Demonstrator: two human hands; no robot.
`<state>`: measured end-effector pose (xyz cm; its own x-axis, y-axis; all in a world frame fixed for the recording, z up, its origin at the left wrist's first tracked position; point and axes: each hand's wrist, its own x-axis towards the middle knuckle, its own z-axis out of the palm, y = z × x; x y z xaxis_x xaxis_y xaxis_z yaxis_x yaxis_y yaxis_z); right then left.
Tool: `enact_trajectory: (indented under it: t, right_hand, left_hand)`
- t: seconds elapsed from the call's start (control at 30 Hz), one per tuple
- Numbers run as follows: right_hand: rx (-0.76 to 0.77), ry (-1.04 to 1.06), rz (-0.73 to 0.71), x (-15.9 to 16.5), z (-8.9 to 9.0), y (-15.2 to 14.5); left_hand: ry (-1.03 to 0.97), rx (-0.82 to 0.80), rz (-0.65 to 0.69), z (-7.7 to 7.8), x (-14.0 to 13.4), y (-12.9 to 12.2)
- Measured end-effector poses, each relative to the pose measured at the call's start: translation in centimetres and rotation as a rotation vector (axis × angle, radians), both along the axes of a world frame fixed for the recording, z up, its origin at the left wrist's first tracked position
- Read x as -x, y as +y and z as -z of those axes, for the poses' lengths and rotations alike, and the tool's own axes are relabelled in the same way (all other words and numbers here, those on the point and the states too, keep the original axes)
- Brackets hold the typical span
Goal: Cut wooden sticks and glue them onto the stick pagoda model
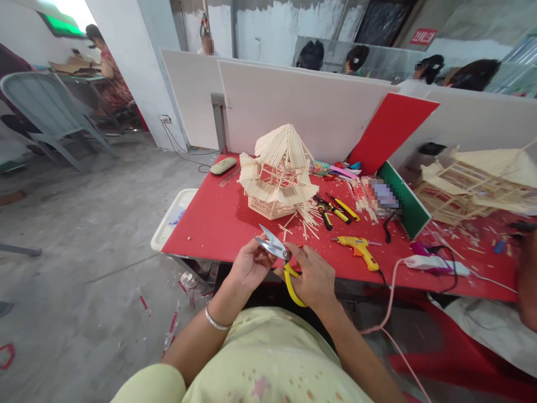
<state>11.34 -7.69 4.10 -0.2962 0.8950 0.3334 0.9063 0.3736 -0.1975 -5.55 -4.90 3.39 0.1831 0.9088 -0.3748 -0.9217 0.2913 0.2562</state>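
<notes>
My right hand (314,275) grips a pair of scissors (276,247) by its yellow handles. The steel blades are spread apart and point up and to the left. Close against the lower blade is my left hand (250,267), its fingers curled together. Whatever they pinch is too small or hidden to make out. Beyond both hands, a tiered pavilion model (282,193) made of thin wooden sticks stands upright on the red table (205,224). Loose cut sticks (309,219) lie scattered at its right foot.
Black-and-yellow pliers (324,215), a yellow craft knife (344,208) and a yellow glue gun (358,249) lie to the right. A green board (405,198) divides off another stick model (474,184). White panels (293,101) stand behind the table. A person's arm (527,280) shows at the right edge.
</notes>
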Motion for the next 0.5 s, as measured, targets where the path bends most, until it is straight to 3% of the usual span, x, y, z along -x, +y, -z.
enact_trajectory:
  t: [0.3,0.43,0.5]
  right_hand:
    - [-0.046,0.079,0.014,-0.3,1.7,0.4]
    - [0.037,0.003,0.257,-1.3,2.1,1.5]
    - [0.082,-0.098,0.306,-1.9,2.5,2.4]
  left_hand:
    - [0.055,-0.005,0.013,-0.7,-0.1,-0.2]
    - [0.197,-0.045,-0.038,-1.3,0.5,0.1]
    - [0.286,-0.102,-0.085,-1.6,0.7,0.6]
